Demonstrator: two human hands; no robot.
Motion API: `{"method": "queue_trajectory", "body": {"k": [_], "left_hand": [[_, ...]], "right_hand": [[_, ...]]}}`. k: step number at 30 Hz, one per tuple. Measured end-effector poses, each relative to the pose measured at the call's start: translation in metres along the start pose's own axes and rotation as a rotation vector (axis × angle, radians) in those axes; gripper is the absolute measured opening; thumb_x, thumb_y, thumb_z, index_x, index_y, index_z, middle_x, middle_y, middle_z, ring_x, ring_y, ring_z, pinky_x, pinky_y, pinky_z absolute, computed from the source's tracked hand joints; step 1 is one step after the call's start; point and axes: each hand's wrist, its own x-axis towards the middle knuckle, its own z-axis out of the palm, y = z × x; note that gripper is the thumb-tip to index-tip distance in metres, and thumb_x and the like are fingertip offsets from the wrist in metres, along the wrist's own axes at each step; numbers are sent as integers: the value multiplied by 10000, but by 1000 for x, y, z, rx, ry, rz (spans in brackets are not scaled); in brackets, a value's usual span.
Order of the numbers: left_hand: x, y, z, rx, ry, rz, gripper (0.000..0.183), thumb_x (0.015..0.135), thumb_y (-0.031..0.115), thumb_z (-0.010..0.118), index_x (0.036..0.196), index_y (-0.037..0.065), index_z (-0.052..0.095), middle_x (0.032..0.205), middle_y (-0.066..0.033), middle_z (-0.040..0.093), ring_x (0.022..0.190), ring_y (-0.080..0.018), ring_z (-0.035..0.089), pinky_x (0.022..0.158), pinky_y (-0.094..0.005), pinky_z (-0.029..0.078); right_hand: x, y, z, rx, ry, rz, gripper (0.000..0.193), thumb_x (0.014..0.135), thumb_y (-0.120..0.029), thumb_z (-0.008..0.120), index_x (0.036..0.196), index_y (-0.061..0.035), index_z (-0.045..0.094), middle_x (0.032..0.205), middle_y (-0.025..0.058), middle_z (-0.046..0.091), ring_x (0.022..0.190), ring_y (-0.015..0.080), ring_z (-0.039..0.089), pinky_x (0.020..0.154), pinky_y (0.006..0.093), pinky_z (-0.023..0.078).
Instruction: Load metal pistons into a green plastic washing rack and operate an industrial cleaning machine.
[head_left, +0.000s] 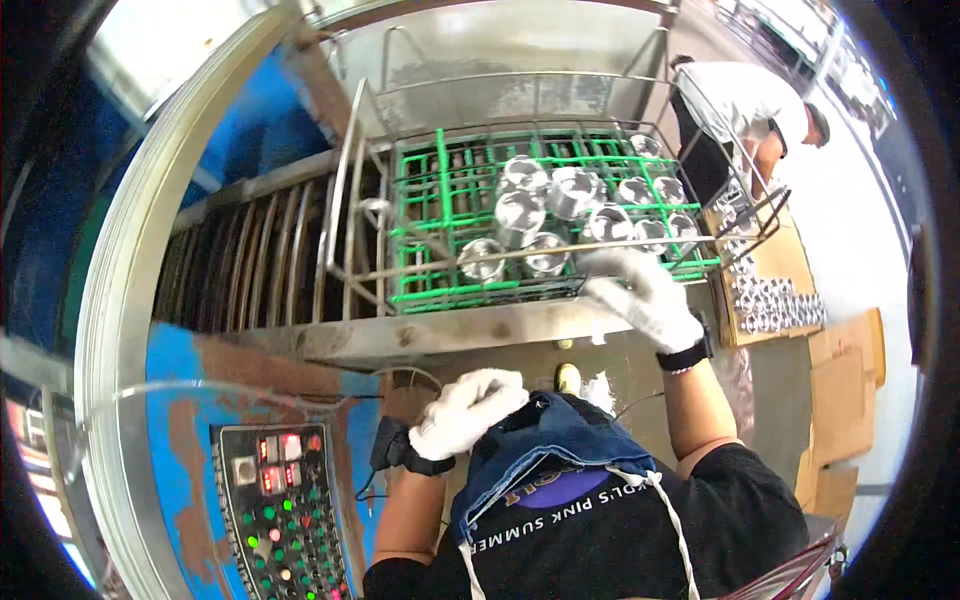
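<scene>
My right hand (650, 305), in a white glove, is at the front right rim of a wire basket (352, 270). Its thumb and fingers look apart, though motion blurs them, and I see nothing held. Close by, several shiny metal cups (608, 222) stand or lean on the basket's green coated grid (445, 190). My left hand (468, 408), also white-gloved, is in front of my body beside a blue denim apron (545, 440). Its fingers are curled together, with nothing showing in them.
A blue, rust-worn control panel (280, 510) with lit buttons is at lower left. Dark slats or rollers (245, 260) run left of the basket. At right, another person (745, 105) bends over a cardboard-lined surface (775, 260) with rows of small metal parts (775, 305). Cardboard boxes (845, 390) lie nearer.
</scene>
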Motion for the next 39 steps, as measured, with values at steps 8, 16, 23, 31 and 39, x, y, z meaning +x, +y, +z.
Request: {"method": "queue_trajectory", "body": {"k": [8,16,23,31,39], "left_hand": [[161,121,21,1036,538,492,544,764,315,831,1145,-8,615,1096,-195,623,1018,-323,595,875,-420,508],[325,56,-71,1576,432,-410,748,655,767,640,859,57,758,870,-223,714,838,-397,684,700,-457,538],[364,37,-73,1308,271,-592,685,720,665,640,970,37,753,1084,-237,693,1067,-407,644,894,-456,524],[393,47,-52,1823,-33,138,435,932,211,458,1336,62,525,1516,-157,406,1431,-306,316,1189,-453,222],[414,14,-78,3177,435,324,447,1075,393,305,1222,65,571,1213,-123,624,1154,-223,544,1025,-346,395]], "right_hand": [[1,146,-72,-694,148,17,462,837,-495,672,1037,-79,692,826,116,678,866,296,627,972,477,362],[22,157,-85,-435,55,-114,383,744,-443,751,856,-79,718,657,82,624,667,291,613,699,404,490],[13,170,-94,-403,-1,-47,342,793,-394,713,963,-97,711,711,74,625,737,269,620,867,415,453],[12,170,-103,-452,-48,40,377,779,-425,717,972,-102,716,704,83,624,717,268,616,813,406,473],[56,159,-93,-309,19,249,581,804,-586,676,1067,-68,676,833,182,687,795,362,677,729,447,541]]}}
